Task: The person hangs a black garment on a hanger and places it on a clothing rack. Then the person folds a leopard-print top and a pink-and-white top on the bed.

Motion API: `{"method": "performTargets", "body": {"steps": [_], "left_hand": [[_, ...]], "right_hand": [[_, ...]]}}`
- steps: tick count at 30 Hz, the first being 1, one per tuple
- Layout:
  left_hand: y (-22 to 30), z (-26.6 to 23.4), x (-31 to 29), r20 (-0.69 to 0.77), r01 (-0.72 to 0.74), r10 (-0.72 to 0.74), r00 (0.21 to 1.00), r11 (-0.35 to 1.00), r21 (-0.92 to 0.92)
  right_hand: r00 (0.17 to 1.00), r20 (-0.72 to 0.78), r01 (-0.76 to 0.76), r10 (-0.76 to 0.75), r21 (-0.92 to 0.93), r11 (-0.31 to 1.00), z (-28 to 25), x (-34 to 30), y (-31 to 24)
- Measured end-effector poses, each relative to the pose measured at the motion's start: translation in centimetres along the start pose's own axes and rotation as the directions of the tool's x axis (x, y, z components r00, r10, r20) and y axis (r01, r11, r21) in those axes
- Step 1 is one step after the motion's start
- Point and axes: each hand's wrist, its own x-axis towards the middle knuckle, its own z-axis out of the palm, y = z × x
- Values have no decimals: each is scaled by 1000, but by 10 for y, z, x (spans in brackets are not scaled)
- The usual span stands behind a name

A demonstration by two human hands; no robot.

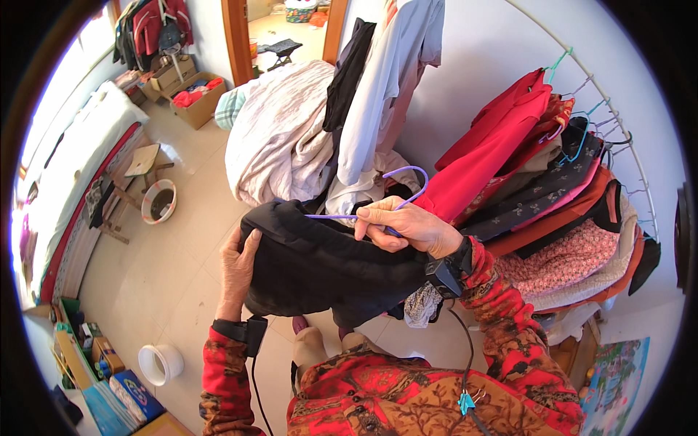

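A black garment [320,254] hangs in front of me, folded and bunched. My left hand [238,265] pinches its left edge, thumb on top. In my right hand [407,227] is a purple hanger [418,190], its hook curving up and its thin bar running left along the garment's upper edge. How far the hanger reaches into the cloth is hidden. Right of my right hand, a red garment [494,138] and several other clothes hang from a rail [616,116].
A large pale bundle of cloth [280,134] stands ahead, with white [378,94] and black garments beside it. On the left are a bed [80,174], a small stool [144,161] and a round basin [158,201]. A white bucket [161,364] stands at lower left.
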Motion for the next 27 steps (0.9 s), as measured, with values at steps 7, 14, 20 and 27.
{"method": "performTargets", "body": {"steps": [7, 14, 20, 27], "left_hand": [[59, 10, 46, 220, -521, 582, 783, 421, 742], [67, 67, 65, 690, -815, 466, 554, 474, 334], [68, 87, 89, 867, -777, 224, 445, 579, 249], [66, 108, 91, 928, 202, -97, 359, 979, 25]], "right_hand": [[998, -65, -4, 17, 194, 981, 12, 30, -15], [964, -258, 33, -68, -137, 990, 30, 47, -31], [819, -333, 97, -467, -722, 685, 29, 49, -38], [693, -482, -81, -536, -791, 606, 26, 36, -47]]}}
